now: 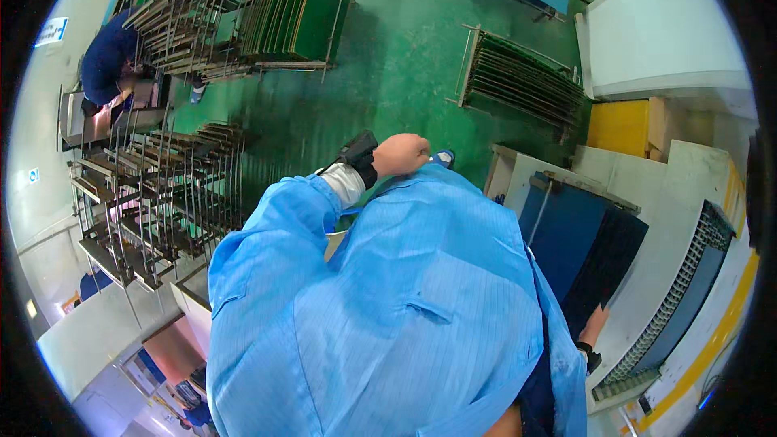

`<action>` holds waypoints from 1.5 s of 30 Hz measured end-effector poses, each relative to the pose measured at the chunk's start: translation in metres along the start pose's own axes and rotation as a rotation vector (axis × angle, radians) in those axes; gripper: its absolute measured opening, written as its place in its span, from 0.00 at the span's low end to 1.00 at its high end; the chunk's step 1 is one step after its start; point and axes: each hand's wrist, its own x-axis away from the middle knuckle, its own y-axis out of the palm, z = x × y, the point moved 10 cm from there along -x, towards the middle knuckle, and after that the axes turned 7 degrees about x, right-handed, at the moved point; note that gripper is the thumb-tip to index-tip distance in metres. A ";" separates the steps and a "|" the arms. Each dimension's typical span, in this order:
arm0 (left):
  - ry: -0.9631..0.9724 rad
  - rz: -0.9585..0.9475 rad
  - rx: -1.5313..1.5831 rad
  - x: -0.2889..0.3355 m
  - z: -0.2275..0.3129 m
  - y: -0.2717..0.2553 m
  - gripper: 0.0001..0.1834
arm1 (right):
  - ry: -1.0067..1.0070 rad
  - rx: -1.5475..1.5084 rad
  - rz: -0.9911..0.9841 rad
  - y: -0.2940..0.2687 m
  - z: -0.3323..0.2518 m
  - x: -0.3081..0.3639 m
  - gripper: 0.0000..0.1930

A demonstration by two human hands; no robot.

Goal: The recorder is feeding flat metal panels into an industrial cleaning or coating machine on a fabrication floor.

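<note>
My left hand (402, 154) is in front of my body at the centre, its fingers curled into a loose fist with nothing showing in it. A black strap with a dark device sits on that wrist, over a white cuff. Low on the right, my right hand (595, 326) is at the near lower corner of a stack of dark blue panels (566, 222). Its fingers are partly hidden at the stack's dark edge, so I cannot tell whether they grip it. The stack stands tilted on a pale bench, with a metal bar across its far end.
Metal racks (162, 186) crowd the left, one holding upright green boards (299, 12). A low rack of dark panels (522, 81) stands on the green floor (388, 57) ahead. At the right are a yellow box (619, 127) and a slotted grey rack (672, 299). Another person (109, 57) bends at the far left.
</note>
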 end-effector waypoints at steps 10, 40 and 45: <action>0.095 -0.010 -0.098 -0.015 0.070 0.005 0.11 | -0.117 0.297 -0.109 0.003 -0.032 0.006 0.25; 0.546 0.128 0.163 0.005 0.201 0.034 0.07 | -0.027 0.583 -0.154 0.017 -0.142 0.061 0.22; 0.537 0.073 0.202 0.015 0.207 0.040 0.08 | -0.002 0.553 -0.166 0.014 -0.118 0.060 0.22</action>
